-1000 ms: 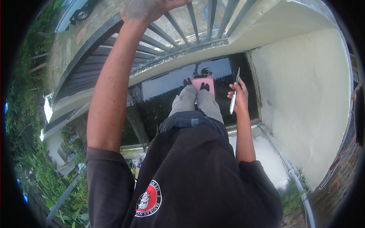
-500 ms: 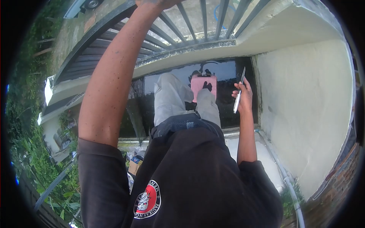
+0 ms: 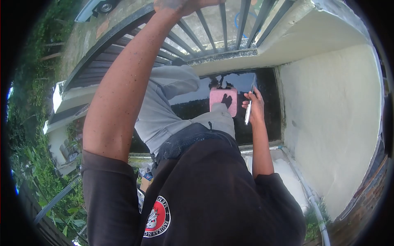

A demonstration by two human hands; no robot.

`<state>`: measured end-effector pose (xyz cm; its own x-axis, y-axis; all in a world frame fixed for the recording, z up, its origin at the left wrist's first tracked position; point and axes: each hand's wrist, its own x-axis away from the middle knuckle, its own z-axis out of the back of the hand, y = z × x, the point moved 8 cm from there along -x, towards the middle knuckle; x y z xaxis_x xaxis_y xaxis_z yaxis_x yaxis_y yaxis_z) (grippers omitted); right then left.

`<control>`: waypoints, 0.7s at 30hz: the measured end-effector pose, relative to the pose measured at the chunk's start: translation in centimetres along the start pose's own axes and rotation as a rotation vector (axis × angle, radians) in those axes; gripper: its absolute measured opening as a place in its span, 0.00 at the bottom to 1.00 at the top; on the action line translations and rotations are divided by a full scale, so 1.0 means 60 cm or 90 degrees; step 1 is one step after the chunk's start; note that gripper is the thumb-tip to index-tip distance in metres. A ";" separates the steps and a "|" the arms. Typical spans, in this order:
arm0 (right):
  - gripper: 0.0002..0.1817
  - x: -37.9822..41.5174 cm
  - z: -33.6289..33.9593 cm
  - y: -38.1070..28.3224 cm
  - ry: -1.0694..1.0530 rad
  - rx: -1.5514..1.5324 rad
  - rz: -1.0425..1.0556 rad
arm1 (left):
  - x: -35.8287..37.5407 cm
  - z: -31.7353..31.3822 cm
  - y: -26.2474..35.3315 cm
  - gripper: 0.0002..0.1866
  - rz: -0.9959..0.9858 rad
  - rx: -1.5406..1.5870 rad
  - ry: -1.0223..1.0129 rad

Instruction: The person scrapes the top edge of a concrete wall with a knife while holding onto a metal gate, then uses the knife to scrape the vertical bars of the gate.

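My left hand [image 3: 184, 5] is at the top edge of the view, closed on the top of the dark metal railing [image 3: 223, 26]; its fingertips are partly cut off. In my right hand [image 3: 256, 107] is a thin tool [image 3: 248, 112] with a white handle and a narrow grey blade pointing away from me. My fingers are closed round its handle. Left of that hand, a pink pad or stool top [image 3: 230, 110] bears one foot in a dark covering. The other leg [image 3: 172, 82] is bent out toward the railing.
A dark, glossy, reflecting surface [image 3: 266, 123] lies below, framed by a pale wall [image 3: 332, 119] on the right. Pipes [image 3: 310, 194] run at the lower right. Green plants [image 3: 37, 164] grow at the left, and part of a vehicle [image 3: 92, 9] shows at the upper left.
One leg has come off the pink pad's side and swung left toward the railing. My right hand with the tool has shifted slightly left, and the view has tilted a little.
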<state>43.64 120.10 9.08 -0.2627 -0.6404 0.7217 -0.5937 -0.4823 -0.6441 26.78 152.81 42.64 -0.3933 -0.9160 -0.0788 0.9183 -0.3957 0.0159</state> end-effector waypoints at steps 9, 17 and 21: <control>0.28 -0.003 -0.013 -0.042 0.019 -0.018 0.029 | -0.001 0.007 0.007 0.47 -0.001 -0.035 0.001; 0.28 -0.010 -0.023 -0.040 0.020 -0.029 0.024 | 0.000 0.005 0.004 0.47 0.005 0.009 -0.005; 0.28 -0.009 -0.035 -0.035 0.011 -0.015 0.014 | -0.001 0.004 0.001 0.48 0.018 0.003 -0.006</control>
<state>43.45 122.69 10.59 -0.2890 -0.6408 0.7112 -0.6051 -0.4535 -0.6544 26.83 152.84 42.87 -0.3678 -0.9274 -0.0684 0.9288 -0.3699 0.0221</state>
